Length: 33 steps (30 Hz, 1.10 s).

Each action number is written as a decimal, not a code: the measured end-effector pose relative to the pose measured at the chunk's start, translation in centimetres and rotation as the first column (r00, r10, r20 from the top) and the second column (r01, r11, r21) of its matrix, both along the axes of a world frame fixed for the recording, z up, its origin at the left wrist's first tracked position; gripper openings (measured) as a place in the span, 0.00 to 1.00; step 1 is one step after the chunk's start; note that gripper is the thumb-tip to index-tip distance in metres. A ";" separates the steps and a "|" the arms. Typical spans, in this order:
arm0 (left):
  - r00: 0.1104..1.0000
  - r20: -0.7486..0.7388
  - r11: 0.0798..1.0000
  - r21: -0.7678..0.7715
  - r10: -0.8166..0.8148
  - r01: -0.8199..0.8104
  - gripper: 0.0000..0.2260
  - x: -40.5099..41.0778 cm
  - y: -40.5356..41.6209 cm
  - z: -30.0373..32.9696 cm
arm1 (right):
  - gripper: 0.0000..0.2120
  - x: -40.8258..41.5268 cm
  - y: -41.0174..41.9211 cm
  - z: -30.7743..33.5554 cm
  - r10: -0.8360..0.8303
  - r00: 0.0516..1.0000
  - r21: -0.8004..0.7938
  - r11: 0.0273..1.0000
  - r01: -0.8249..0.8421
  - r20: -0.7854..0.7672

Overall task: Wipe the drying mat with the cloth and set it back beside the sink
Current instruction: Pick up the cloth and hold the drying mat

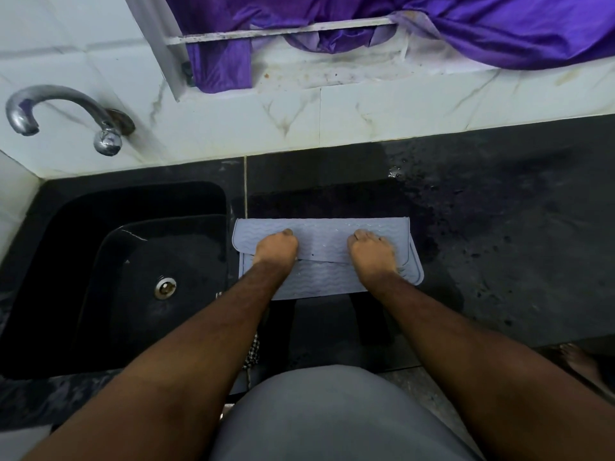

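Fingers of both hands curl around the folded-over edge of a pale blue-grey, wave-ribbed silicone drying mat (321, 239). Left hand (275, 247) grips the end nearest the black rectangular stone sink (133, 261); right hand (371, 249) grips the end farther from it. Mat lies half folded on the dark wet counter, just beside the sink's right rim. A checked cloth (253, 352) hangs at the counter edge, apparently unused. Risk: the slick wet silicone could slip or spring unfolded.
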<state>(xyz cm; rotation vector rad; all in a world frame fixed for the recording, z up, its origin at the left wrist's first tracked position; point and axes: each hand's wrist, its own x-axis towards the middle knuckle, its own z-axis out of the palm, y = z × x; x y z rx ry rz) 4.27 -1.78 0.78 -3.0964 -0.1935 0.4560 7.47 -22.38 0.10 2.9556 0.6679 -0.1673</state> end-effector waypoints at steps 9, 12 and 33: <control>0.994 0.093 0.998 0.018 -0.059 0.057 0.07 -0.4 0.0 0.2 | 0.13 0.8 1.1 1.1 -0.157 0.986 -0.040 0.987 0.155 -0.055; 0.987 0.096 0.989 0.081 -0.130 0.122 0.09 -0.5 0.3 0.1 | 0.12 2.1 1.5 1.9 -0.205 0.964 -0.061 0.978 0.197 -0.167; 0.900 0.421 0.978 -0.208 0.111 -0.024 0.07 5.6 2.0 2.3 | 0.12 5.3 -1.4 -0.5 -0.244 0.960 0.392 0.904 0.174 0.138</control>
